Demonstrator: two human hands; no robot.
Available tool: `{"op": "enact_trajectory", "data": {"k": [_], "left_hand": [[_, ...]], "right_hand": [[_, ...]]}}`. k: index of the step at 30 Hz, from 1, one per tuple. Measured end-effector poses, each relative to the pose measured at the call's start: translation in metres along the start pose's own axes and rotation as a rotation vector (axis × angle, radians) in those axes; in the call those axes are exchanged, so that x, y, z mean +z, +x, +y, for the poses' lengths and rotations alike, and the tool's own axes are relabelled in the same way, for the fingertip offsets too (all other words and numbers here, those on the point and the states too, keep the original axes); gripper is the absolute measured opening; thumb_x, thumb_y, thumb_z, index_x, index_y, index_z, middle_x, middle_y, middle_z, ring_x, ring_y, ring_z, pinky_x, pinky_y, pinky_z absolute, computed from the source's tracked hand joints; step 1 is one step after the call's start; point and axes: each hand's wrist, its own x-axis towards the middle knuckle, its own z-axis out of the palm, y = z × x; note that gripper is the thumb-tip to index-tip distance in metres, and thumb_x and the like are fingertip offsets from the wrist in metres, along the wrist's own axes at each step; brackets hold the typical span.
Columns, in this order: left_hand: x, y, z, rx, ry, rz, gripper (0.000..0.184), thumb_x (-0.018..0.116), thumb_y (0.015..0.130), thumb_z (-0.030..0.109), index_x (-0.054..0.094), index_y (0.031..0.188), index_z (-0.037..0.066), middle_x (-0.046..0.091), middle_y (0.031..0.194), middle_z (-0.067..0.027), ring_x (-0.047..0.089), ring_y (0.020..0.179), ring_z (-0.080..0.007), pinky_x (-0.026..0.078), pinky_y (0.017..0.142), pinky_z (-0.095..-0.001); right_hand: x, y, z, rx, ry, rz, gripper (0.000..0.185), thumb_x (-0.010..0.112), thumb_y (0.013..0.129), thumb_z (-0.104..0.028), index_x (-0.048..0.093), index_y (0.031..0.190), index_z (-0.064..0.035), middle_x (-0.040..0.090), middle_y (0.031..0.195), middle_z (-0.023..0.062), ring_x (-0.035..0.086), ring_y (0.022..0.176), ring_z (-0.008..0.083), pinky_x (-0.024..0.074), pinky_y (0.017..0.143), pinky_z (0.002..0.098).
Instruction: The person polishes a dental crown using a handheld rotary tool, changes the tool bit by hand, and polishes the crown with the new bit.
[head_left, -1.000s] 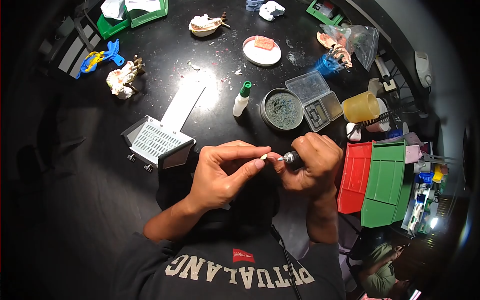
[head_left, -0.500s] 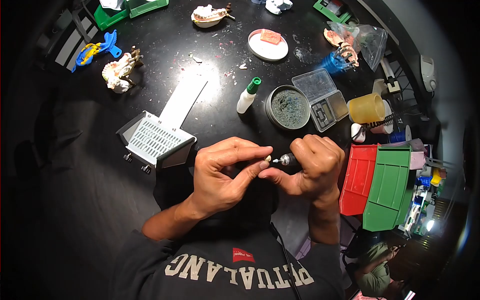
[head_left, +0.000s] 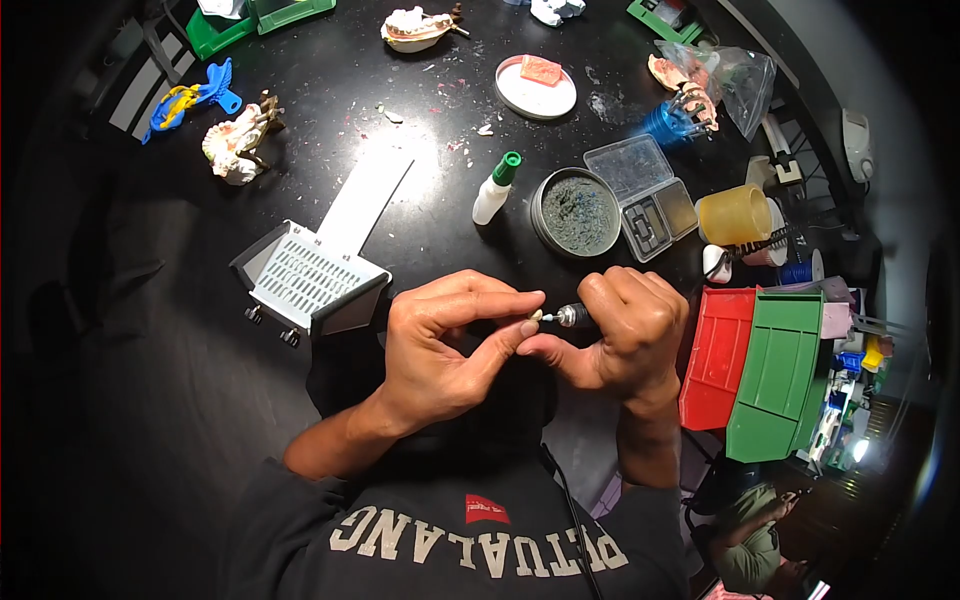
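While our left hand (head_left: 440, 345) pinches a small cream-coloured, tooth-like piece (head_left: 537, 315) between thumb and forefinger, with the tips nearly closed, we curl the fingers of our right hand (head_left: 637, 325) round a black-and-silver cylindrical handpiece (head_left: 572, 316). We stretch the right thumb out just beside the left thumb. The handpiece's pale tip points at nine o'clock, right by the piece; we cannot tell whether the two touch.

With the piece as the middle of the dial, we see a white bottle with a green cap (head_left: 493, 195) between eleven and twelve on the glossy black table (head_left: 440, 235). Between twelve and one sits a round metal tin (head_left: 580, 252) of grey granular stuff, and at two a small grey scale with a clear hinged cover (head_left: 650, 220). Farther off at twelve, we find a round white lid (head_left: 535, 100) bearing a pink rectangular slab (head_left: 541, 70). Past nine stands a white metal bracket with slots (head_left: 318, 272); near three, a red plastic tray (head_left: 718, 350) lies beside a green plastic tray (head_left: 775, 375).
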Motion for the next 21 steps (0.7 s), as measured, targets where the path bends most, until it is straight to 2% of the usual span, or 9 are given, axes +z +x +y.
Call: {"op": "enact_trajectory", "data": {"k": [17,21], "left_hand": [[0.0008,0.0001,-0.0025,0.02,-0.028,-0.003,0.025,0.082,0.087,-0.01,0.082,0.11,-0.003,0.077,0.098,-0.0133,0.071,0.084,-0.0129,0.053,0.069,-0.0218],[-0.0002,0.0,-0.0019,0.01,-0.009,-0.009,0.025,0.082,0.087,-0.01,0.082,0.111,-0.003,0.077,0.098,-0.0131,0.071,0.085,-0.013,0.054,0.07,-0.022]], "right_hand": [[-0.0012,0.0002,-0.0006,0.009,-0.001,0.005,0.08,0.074,0.075,-0.085,0.046,0.061,-0.0119,0.037,0.055,0.0014,0.042,0.044,0.0194,0.0287,0.045,0.0352],[-0.0033,-0.0001,-0.0031,0.037,0.006,-0.037,0.084,0.072,0.078,-0.085,0.043,0.063,-0.0085,0.039,0.057,0.0054,0.043,0.046,0.0246,0.0328,0.047,0.0376]]}}
